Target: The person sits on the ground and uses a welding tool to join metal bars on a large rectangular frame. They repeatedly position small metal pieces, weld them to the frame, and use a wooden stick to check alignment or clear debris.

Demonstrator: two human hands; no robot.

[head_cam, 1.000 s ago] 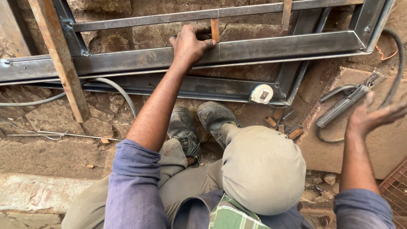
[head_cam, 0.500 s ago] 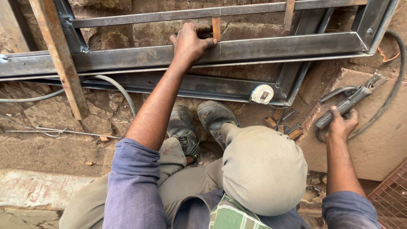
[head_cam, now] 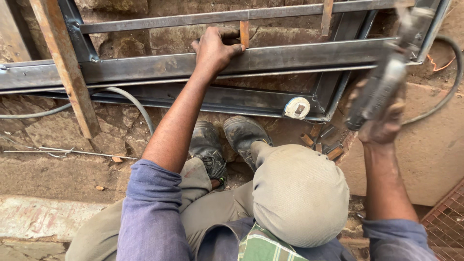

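Tool [head_cam: 382,87] rose off the ground, gripped in my right hand [head_cam: 382,128]; left hand [head_cam: 212,50] stayed pinching the strip [head_cam: 244,34] on the frame [head_cam: 299,55]; tape measure [head_cam: 297,107] lay nearby.

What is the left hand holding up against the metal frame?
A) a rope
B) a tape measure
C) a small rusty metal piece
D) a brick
C: the left hand pinches a small rusty metal piece upright on the metal frame, while the tape measure lies lower down, untouched.

Dull grey steel frame [head_cam: 290,55], rusty metal strip [head_cam: 244,34], rough stone ground [head_cam: 58,125], weathered wooden plank [head_cam: 65,67].
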